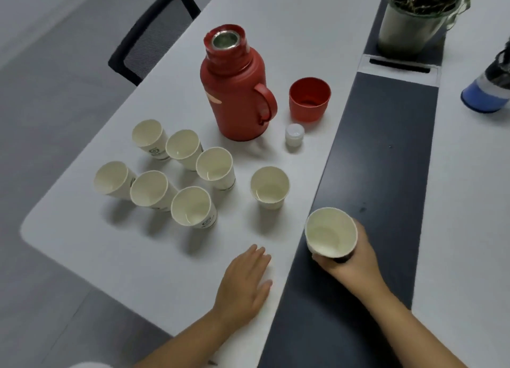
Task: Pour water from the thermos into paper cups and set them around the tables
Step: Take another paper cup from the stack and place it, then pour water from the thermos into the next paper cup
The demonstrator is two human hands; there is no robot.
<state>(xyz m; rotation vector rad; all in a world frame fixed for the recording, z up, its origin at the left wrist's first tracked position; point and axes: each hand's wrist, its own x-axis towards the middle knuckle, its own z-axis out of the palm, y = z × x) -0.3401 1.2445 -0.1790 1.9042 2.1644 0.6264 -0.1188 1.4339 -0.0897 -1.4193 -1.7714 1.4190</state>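
A red thermos (236, 91) stands uncapped on the white table (82, 229), its handle turned right. Its red lid cup (309, 98) and a small white stopper (294, 135) sit just right of it. Several paper cups (176, 174) stand grouped in front of the thermos, and one more paper cup (270, 187) stands apart to their right. My right hand (356, 260) grips another paper cup (330, 232) over the dark centre strip. My left hand (244, 282) rests flat on the table, fingers straight.
A dark strip (380, 152) with a cable slot (400, 65) runs between two white tables. A potted plant (416, 17) stands at its far end. A blue-based bottle (487, 91) is on the right table. A black chair (154, 33) stands at the far left.
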